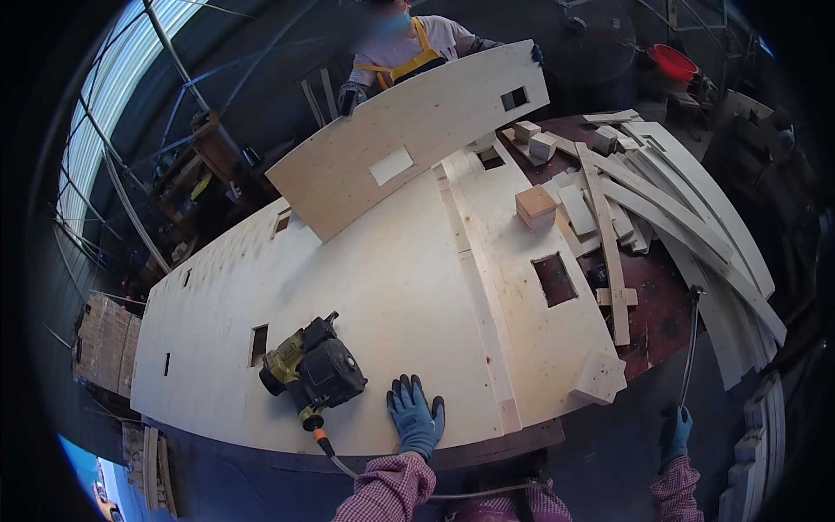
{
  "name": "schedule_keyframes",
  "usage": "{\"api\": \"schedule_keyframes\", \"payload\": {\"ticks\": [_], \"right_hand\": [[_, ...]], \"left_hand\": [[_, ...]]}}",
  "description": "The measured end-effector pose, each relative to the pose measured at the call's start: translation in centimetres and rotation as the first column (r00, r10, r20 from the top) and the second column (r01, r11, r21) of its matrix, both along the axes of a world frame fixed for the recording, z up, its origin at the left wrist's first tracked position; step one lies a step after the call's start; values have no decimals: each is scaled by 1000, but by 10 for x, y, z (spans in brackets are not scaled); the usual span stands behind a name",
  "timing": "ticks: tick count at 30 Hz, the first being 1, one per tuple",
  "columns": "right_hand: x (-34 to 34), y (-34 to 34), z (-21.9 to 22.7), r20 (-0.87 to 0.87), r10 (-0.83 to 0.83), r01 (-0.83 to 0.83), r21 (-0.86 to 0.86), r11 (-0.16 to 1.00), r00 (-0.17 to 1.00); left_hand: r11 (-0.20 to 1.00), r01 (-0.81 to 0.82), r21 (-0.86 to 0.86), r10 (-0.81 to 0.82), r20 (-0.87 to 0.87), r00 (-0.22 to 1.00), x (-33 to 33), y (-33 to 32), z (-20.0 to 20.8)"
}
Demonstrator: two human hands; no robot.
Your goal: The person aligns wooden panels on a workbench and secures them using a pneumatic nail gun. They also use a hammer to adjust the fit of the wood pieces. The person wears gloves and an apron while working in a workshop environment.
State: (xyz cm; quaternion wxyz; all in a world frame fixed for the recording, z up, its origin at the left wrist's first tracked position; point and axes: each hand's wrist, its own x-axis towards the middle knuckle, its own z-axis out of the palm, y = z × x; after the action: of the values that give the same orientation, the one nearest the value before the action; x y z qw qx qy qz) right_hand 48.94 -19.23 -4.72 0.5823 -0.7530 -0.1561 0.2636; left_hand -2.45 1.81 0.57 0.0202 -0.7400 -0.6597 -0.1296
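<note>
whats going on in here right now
The person's left hand lies flat on a large board, with a nail gun resting to its left. The right hand appears to hold a thin rod. Opposite, a co-worker holds a tilted panel with cutouts. Wood strips lie loose at the right.

We are viewing the plywood sheet (391, 278) from above through one head-worn fisheye camera, which is facing forward and downward. We are seeing the left hand (416, 421) close by, low in view, and a co-worker (442, 36) farther off, beyond the sheet.
</note>
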Motion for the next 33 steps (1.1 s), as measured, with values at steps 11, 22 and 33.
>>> {"api": "schedule_keyframes", "payload": {"ticks": [11,22,33], "right_hand": [[-235,-12,166,-39,309,-275,359,892,950],[-349,-84,139,-301,435,-474,-67,878,849],[-352,-44,220,355,424,-523,258,812,833]], "left_hand": [[873,130,-470,-180,-61,982,-45,16,21],[802,99,-589,-185,-87,979,-54,12,20],[815,81,-574,-162,-92,982,-60,15,9]]}}
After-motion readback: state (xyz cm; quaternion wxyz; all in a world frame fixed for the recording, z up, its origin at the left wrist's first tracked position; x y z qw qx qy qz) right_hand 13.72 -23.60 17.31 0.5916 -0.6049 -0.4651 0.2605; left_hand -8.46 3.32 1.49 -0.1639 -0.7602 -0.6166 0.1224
